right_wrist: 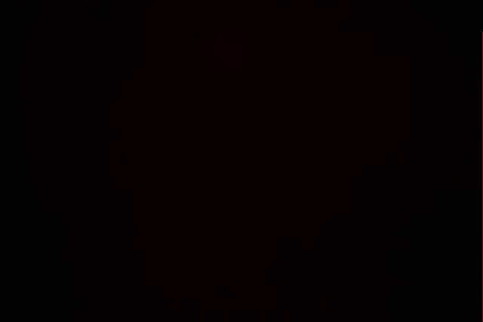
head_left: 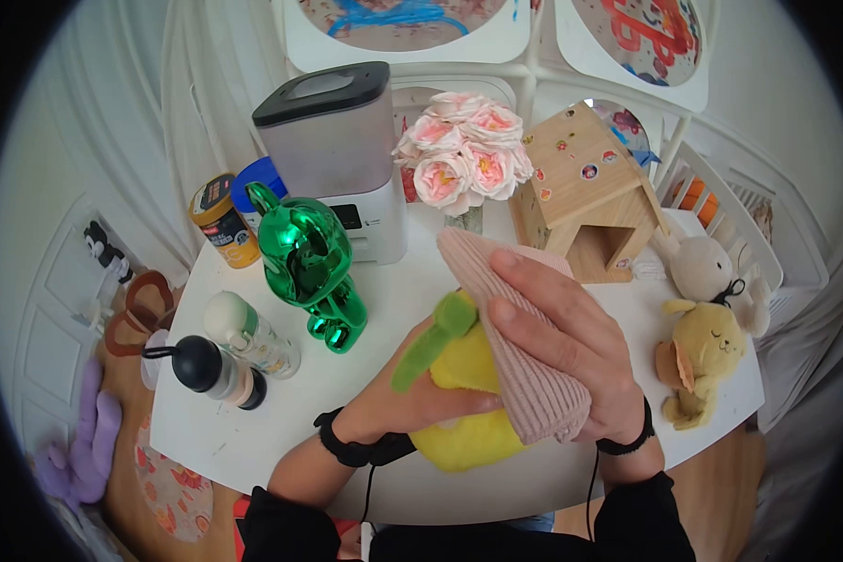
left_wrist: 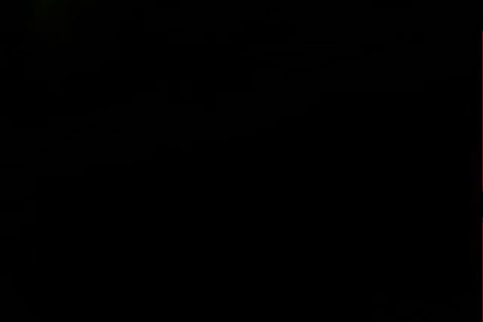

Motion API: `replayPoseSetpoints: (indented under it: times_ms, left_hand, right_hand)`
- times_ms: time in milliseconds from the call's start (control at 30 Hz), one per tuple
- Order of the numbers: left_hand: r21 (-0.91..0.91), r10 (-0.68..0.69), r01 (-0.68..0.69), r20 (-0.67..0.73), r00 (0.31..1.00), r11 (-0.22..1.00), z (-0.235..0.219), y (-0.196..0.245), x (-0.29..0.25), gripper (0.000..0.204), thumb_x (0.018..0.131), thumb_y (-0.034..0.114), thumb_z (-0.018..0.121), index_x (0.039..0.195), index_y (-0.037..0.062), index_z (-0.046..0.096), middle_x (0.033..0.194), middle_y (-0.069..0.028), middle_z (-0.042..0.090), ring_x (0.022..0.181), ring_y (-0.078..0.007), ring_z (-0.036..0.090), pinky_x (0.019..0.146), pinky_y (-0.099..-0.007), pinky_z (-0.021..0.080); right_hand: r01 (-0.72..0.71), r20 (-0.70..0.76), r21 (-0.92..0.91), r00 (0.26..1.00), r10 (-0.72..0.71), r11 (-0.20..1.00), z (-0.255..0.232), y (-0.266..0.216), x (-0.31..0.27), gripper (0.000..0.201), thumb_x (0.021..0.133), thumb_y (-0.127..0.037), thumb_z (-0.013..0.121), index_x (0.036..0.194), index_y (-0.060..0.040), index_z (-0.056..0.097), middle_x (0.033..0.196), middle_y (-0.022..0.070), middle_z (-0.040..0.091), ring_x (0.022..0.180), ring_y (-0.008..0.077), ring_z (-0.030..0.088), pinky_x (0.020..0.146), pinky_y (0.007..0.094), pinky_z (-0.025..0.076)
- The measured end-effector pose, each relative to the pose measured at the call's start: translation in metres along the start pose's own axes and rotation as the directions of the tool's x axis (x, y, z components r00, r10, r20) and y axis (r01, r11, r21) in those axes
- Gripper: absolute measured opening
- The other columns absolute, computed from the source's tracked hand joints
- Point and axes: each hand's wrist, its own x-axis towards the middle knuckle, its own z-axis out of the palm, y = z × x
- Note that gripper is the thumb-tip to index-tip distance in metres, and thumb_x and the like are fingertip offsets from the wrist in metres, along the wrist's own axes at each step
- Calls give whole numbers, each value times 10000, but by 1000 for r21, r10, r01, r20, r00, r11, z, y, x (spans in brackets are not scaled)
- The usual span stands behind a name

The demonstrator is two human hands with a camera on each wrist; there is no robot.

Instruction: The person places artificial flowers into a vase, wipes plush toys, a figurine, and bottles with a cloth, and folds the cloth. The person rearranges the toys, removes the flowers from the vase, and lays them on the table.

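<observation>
In the head view a yellow plush toy (head_left: 473, 445) with a green stem and leaf (head_left: 421, 356) is held up over the front of the white table. My left hand (head_left: 393, 393) grips it from the left side, thumb across its front. A pink ribbed cloth (head_left: 543, 393) lies against the toy's right side, covering part of it. My right hand (head_left: 581, 347) holds this cloth from outside, fingers spread over the ribs and its thumb hidden. Both wrist views are almost wholly black and show no hand.
Left of the hands stand a shiny green figure (head_left: 309, 258), a black-capped bottle (head_left: 211, 370) and a pale green-lidded bottle (head_left: 248, 332). Behind are a grey-and-white dispenser (head_left: 332, 150), pink flowers (head_left: 464, 155) and a wooden house (head_left: 581, 183). A yellow plush dog (head_left: 707, 356) sits right on the table (head_left: 197, 421).
</observation>
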Motion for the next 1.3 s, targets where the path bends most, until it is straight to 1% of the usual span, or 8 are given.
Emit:
replayPoseSetpoints:
  times_ms: [200,300,433,700,833,1000,1133,1300]
  left_hand:
    - [-96,-33,19,-147,989,995,0,0,5,610,881,149,736,1404,10,455,1344,-106,585,1198,-212,590,1011,-374,492]
    - [-818,-387,97,-160,908,567,-18,-19,16,486,1018,291,543,1407,10,466,1344,-166,596,1161,-261,625,1023,-402,508]
    - [-902,-293,-51,-192,937,428,-19,17,14,519,1030,389,491,1400,25,473,1335,-165,596,1176,-283,629,1022,-397,508]
    - [-240,50,-175,-450,891,955,0,-15,4,480,982,253,572,1380,2,480,1317,-137,607,1150,-231,628,986,-385,514]
    - [-443,-159,-33,-388,908,896,13,3,1,433,933,138,619,1323,-20,513,1213,-95,639,1073,-169,630,938,-330,508]
    - [-412,-78,-67,-326,942,909,23,2,0,472,928,113,621,1359,-13,474,1232,-86,628,1096,-168,616,939,-341,506]
    - [-476,-110,-101,-396,912,873,22,-2,10,472,937,143,634,1356,-12,481,1248,-90,627,1112,-167,614,945,-344,505]
    - [-277,4,-144,-451,893,950,4,-14,6,424,1018,270,543,1340,-5,510,1256,-128,635,1099,-201,648,912,-331,536]
  right_hand:
    - [9,171,-108,985,10,994,-2,-17,3,595,769,-201,704,1348,-85,633,1466,170,526,1389,388,469,1162,523,308]
    - [123,417,23,901,-121,992,18,-33,-1,619,763,-168,658,1375,-90,601,1500,127,506,1451,321,407,1219,527,203]
    - [119,372,-1,922,-110,993,29,-34,-5,593,785,-151,621,1373,-84,587,1502,100,510,1437,268,433,1228,521,197]
    - [121,15,-306,992,-122,944,22,1,-8,431,844,-201,718,1261,-106,669,1377,120,623,1337,306,538,1190,497,272]
    - [-31,-177,-269,984,-18,963,6,34,-9,483,876,-297,707,1280,-39,648,1368,193,615,1344,341,529,1176,500,292]
    - [-463,-297,345,771,563,816,5,28,-10,699,991,-501,515,1364,89,541,1447,269,516,1392,370,462,1166,474,301]
    - [-236,-92,-36,968,232,971,11,18,-8,654,991,-514,500,1410,-15,559,1502,237,473,1425,408,410,1190,516,215]
    - [-5,151,-45,989,11,999,28,-13,-4,521,932,-349,588,1363,-58,617,1453,201,536,1380,364,479,1181,532,220]
